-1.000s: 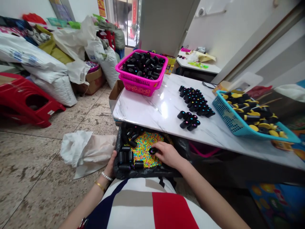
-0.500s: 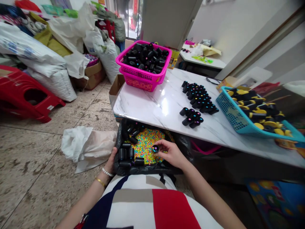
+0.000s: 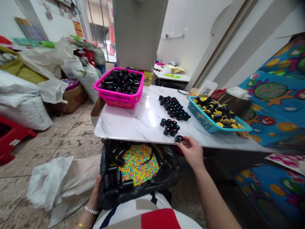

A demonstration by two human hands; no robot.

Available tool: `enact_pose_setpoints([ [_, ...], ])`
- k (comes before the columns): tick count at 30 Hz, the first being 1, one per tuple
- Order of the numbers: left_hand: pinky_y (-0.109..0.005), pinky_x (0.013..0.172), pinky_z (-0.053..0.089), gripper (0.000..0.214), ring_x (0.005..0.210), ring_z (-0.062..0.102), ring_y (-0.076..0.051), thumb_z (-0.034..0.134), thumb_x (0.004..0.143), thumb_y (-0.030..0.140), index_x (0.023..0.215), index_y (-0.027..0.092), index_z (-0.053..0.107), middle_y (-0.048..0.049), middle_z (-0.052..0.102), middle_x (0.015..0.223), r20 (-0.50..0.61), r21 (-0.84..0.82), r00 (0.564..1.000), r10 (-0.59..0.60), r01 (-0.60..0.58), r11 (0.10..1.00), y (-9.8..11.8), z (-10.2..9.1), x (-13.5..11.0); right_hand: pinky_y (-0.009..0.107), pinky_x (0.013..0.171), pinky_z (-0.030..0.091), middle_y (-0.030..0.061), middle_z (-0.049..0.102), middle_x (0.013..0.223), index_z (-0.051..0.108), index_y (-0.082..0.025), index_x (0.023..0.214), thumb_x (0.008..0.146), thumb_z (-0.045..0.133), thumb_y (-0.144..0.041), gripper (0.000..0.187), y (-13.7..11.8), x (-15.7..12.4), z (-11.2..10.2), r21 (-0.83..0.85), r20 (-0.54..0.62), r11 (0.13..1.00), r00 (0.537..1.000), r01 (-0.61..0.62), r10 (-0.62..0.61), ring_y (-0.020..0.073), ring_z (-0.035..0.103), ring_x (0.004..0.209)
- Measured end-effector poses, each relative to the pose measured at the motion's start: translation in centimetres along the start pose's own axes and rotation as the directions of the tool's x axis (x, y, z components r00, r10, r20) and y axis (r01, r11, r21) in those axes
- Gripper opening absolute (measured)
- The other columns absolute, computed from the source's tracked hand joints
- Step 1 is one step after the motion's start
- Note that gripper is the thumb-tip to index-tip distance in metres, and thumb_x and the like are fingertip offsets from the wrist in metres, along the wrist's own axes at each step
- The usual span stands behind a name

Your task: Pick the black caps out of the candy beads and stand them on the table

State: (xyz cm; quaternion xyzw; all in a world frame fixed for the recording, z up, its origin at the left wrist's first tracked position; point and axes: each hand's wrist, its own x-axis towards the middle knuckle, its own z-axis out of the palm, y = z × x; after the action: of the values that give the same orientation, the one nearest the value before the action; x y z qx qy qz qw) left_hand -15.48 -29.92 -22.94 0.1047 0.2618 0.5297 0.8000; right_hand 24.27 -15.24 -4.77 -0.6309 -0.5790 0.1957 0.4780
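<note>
My right hand [image 3: 192,153] pinches a small black cylindrical container [image 3: 178,139] between thumb and fingers at the table's front edge, with coloured dots showing at its end. Just beyond it a small cluster of similar black containers [image 3: 169,128] stands on the marbled white table [image 3: 128,127]. On my lap rests a bin lined with black plastic [image 3: 172,173], holding many small coloured balls [image 3: 139,165]. More black containers [image 3: 108,181] lie along the bin's left side. My left hand [image 3: 94,193] grips the bin's left edge, its fingers partly hidden.
Stacked pink baskets [image 3: 119,102] full of black containers stand at the table's left. Farther back are rows of containers [image 3: 175,109]. A blue basket [image 3: 202,117] at right holds black containers with yellow parts. White sacks [image 3: 26,108] and a red stool [image 3: 14,136] occupy the left floor.
My right hand has carried the black container from above the coloured balls, up and right to the table edge. The view has shifted right; my left hand stays at the bin.
</note>
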Motion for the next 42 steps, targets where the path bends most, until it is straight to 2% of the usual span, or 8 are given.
enact_pose_setpoints([
  [9,-0.049,0.103,0.048,0.037,0.105,0.069,-0.033,0.054,0.091,0.044,0.109,0.02,0.076,-0.012,0.075,0.107,-0.022,0.012,1.0,0.019,-0.019,1.0,0.1,1.2,0.0,0.033,0.07,0.051,0.0024,0.073,0.073,0.064,-0.018,0.107,0.065,0.074,-0.043,0.051,2.0,4.7,-0.6,-0.158,-0.062,0.987,0.998,-0.015,0.006,0.0204,0.067,0.066],
  [14,-0.046,0.104,0.047,0.044,0.101,0.071,-0.03,0.055,0.09,0.051,0.104,0.015,0.076,-0.0133,0.076,0.101,-0.07,-0.125,0.997,-0.033,0.024,0.992,-0.3,2.0,0.1,0.033,0.068,0.053,0.0056,0.07,0.08,0.063,-0.016,0.105,0.077,0.067,-0.047,0.042,1.2,1.0,0.7,-0.089,-0.172,0.996,0.985,0.013,-0.028,0.0194,0.066,0.068],
  [17,-0.049,0.108,0.042,0.05,0.109,0.067,-0.031,0.052,0.092,0.053,0.118,0.014,0.069,-0.0142,0.075,0.107,-0.198,-0.152,0.98,-0.022,-0.008,0.988,-0.3,2.4,0.3,0.031,0.068,0.054,0.0047,0.07,0.084,0.065,-0.019,0.1,0.084,0.066,-0.043,0.029,-1.6,-2.9,3.5,-0.017,0.098,0.984,0.98,0.177,-0.174,0.0177,0.066,0.07],
  [19,-0.049,0.109,0.041,0.055,0.114,0.065,-0.032,0.053,0.091,0.053,0.13,0.015,0.062,-0.0145,0.074,0.11,-0.262,-0.152,0.965,-0.007,-0.034,0.988,-0.4,2.5,0.4,0.031,0.075,0.054,0.0055,0.072,0.091,0.067,-0.022,0.102,0.089,0.061,-0.037,0.021,-4.2,-5.7,6.1,0.047,0.535,0.936,0.782,0.35,-0.319,0.018,0.067,0.079],
  [22,-0.05,0.108,0.041,0.063,0.116,0.063,-0.033,0.052,0.091,0.054,0.138,0.012,0.053,-0.017,0.072,0.114,-0.298,-0.142,0.954,-0.012,-0.032,0.989,-0.6,2.9,0.4,0.036,0.091,0.05,0.0085,0.07,0.109,0.066,-0.022,0.112,0.088,0.063,-0.028,0.025,-7.5,-9.1,10.0,0.147,0.87,0.775,0.293,0.614,-0.397,0.023,0.064,0.103],
  [25,-0.048,0.107,0.042,0.058,0.112,0.065,-0.032,0.043,0.096,0.051,0.13,0.007,0.058,-0.0177,0.074,0.106,-0.366,-0.114,0.93,-0.014,-0.03,0.993,-0.5,3.6,0.3,0.036,0.09,0.049,0.0102,0.069,0.105,0.065,-0.018,0.111,0.085,0.063,-0.019,0.026,-8.8,-10.5,12.3,0.136,0.949,0.646,0.089,0.751,-0.303,0.0246,0.061,0.103],
  [32,-0.045,0.105,0.045,0.047,0.106,0.068,-0.029,0.038,0.1,0.042,0.112,0.009,0.069,-0.0113,0.076,0.087,-0.409,-0.149,0.913,-0.01,-0.056,0.987,-0.2,4.4,0.2,0.039,0.097,0.047,0.0145,0.065,0.109,0.064,-0.012,0.115,0.084,0.061,-0.011,0.031,-5.6,-5.8,10.6,-0.1,0.942,0.613,0.274,0.783,-0.195,0.0267,0.056,0.107],
  [42,-0.047,0.102,0.048,0.044,0.1,0.07,-0.03,0.042,0.098,0.041,0.112,0.009,0.07,-0.0137,0.075,0.088,-0.415,-0.155,0.91,-0.015,-0.054,0.986,-0.3,4.2,0.2,0.035,0.094,0.048,0.0076,0.067,0.105,0.065,-0.018,0.105,0.081,0.062,-0.009,0.027,-4.5,-7.0,10.3,-0.018,0.922,0.769,0.308,0.639,-0.234,0.0219,0.06,0.103],
])
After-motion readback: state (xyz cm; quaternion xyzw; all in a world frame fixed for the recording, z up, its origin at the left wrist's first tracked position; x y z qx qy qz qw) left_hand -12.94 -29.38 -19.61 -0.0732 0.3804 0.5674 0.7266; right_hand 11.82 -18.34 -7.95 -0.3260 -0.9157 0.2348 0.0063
